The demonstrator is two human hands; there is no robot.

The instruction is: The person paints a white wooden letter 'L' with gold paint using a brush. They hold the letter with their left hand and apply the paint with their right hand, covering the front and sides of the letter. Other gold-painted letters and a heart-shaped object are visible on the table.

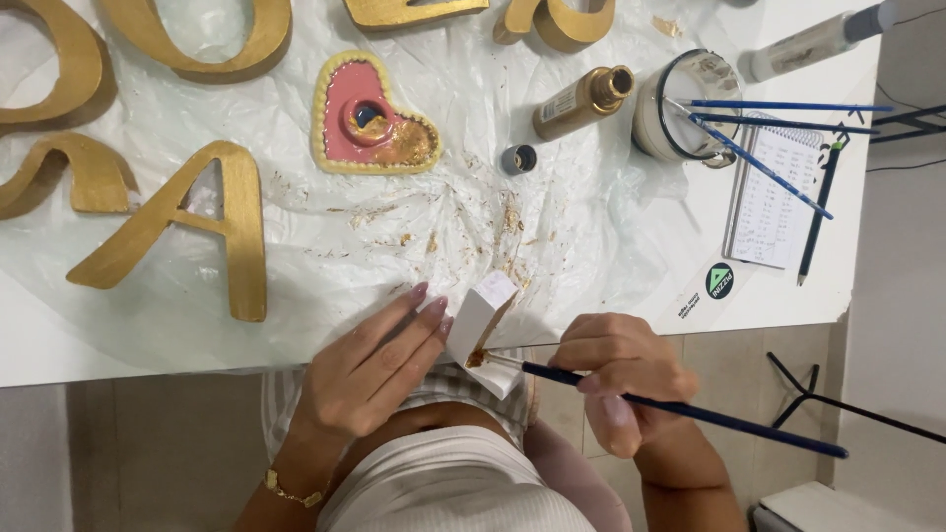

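Note:
My left hand [370,369] holds a white block-shaped piece [480,313] at the table's front edge, fingers flat against its left side. My right hand [621,379] grips a thin blue-handled paintbrush [680,407]. The brush tip touches the lower edge of the white piece, where there is a patch of gold paint. The brush handle runs out to the lower right.
Several gold-painted letters [182,222] lie on a clear plastic sheet [414,227] over the white table [769,296]. A pink and gold heart dish [370,118], a gold paint bottle [581,101], its cap [518,159], a jar with brushes [690,103], a notepad [778,192] and a pencil [818,212] lie beyond.

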